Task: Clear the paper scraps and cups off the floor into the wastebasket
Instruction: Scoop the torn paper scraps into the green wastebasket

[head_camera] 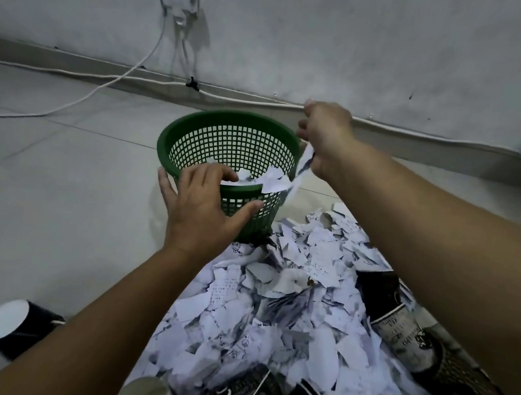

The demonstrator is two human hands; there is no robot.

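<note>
Green lattice wastebasket (196,127) under relaxed left grip (203,204); right grip (325,136) pinching torn scrap (302,166).

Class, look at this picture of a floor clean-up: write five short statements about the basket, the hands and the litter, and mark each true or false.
1. The green wastebasket already holds some paper scraps. True.
2. The left hand lies on the basket's near rim. True.
3. The right hand holds a cup. False: it holds a paper strip.
4. The floor is cleared. False: a paper pile remains.
5. A black cup lies on its side, bottom left. True.
</note>
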